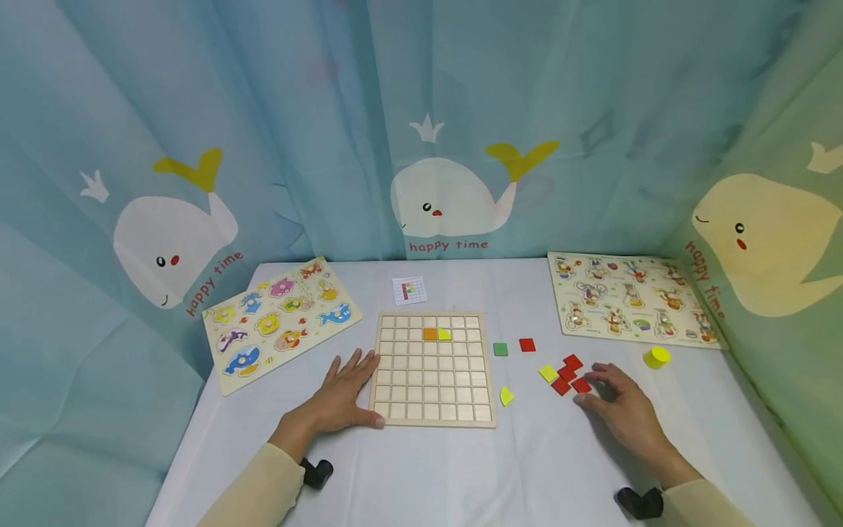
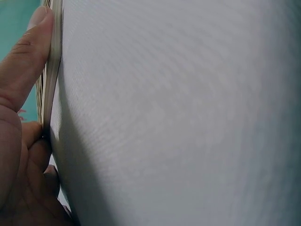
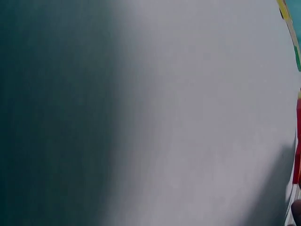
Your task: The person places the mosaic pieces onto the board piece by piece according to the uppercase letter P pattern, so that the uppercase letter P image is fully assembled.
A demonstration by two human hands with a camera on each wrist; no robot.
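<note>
My left hand (image 1: 339,395) lies spread along the left side of a wooden grid board (image 1: 431,423), its thumb at the near left corner; the left wrist view shows that thumb (image 2: 28,56) against the board's edge (image 2: 52,70). On the grid sit an orange square tile (image 1: 430,334) and a yellow tile (image 1: 444,334). At the right, my right hand (image 1: 626,413) has thumb and fingers apart, with fingertips beside a red square tile (image 1: 582,385). Several other red tiles (image 1: 567,375) lie next to it, with a yellow square tile (image 1: 548,374). The right wrist view barely shows a fingertip.
Right of the board lie a green tile (image 1: 500,349), a lone red tile (image 1: 527,345) and a yellow rounded piece (image 1: 506,396). A pattern card (image 1: 410,290) is behind it. Picture puzzles stand left (image 1: 283,322) and right (image 1: 626,300), with a yellow cylinder (image 1: 656,357) near the latter.
</note>
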